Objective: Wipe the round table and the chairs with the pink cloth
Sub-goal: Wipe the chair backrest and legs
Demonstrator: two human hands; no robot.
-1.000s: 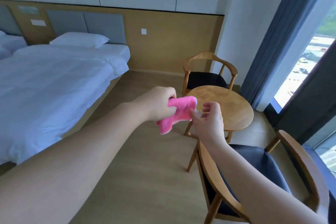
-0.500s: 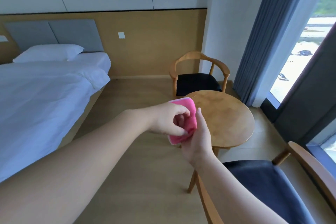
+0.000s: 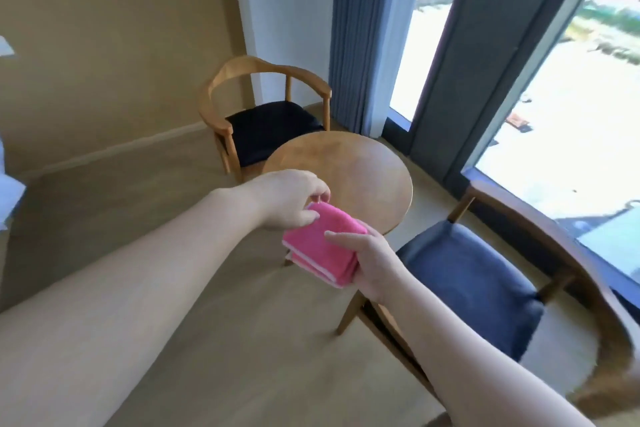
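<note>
A folded pink cloth is held in the air between both hands, just in front of the round wooden table. My left hand pinches its far upper corner. My right hand grips its near right side, thumb lying on top. One wooden chair with a dark seat stands behind the table. A second chair with a blue seat stands close at the right, under my right forearm.
A grey-blue curtain and tall windows run along the right. A tan wall panel is at the back left. The white edge of a bed shows at the far left. Wooden floor lies to the left of the table.
The view has swung right and moved closer to the table; the bed has almost left the frame. The cloth is now folded flat, held lower between both hands.
</note>
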